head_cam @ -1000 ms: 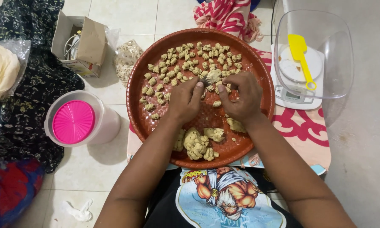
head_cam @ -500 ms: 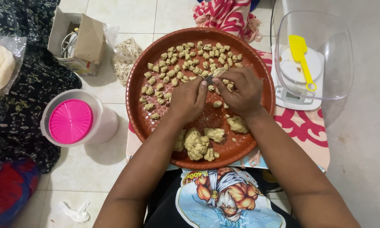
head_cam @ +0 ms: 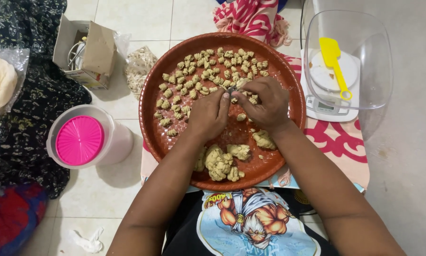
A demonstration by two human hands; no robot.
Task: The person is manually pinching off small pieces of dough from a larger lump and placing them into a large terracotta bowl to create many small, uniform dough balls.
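A pale tiled floor carries an open cardboard box, a pink-lidded white plastic tub and a crumpled white tissue.

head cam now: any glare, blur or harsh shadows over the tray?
Head view: even, soft light; only faint shadows under the hands on the round brown tray. Left hand and right hand look sharp, no motion smear. Mild reflection on the clear bowl over the scale; dough pieces stay crisp. Slight wide-angle stretch at the edges.
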